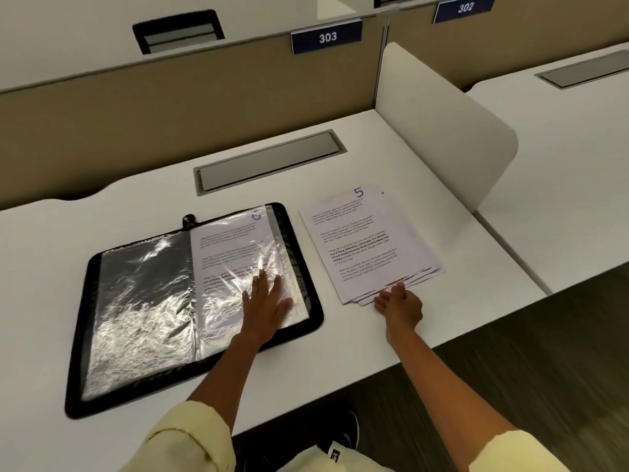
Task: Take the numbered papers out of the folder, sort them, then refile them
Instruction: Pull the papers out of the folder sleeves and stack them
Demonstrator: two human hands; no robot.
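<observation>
A black zip folder [306,301] lies open on a white desk [102,233], its crinkled clear sleeves facing up. In the right-hand sleeve sits a printed sheet numbered 6 [231,240]. We rest our left hand [267,301] flat on that sleeve, fingers straight and spread, gripping nothing. Just beside the folder, to its right, lies a loose stack of papers [367,240] with sheet 5 on top, its lower edges fanned out. Our right hand [398,301] touches the stack's near edge with fingers relaxed and extended; we cannot tell whether it pinches a sheet. We judge this to be the refiling step, though it could be the removal step. Next we would need to lift the top sheet cleanly and feed it into a sleeve held open.
</observation>
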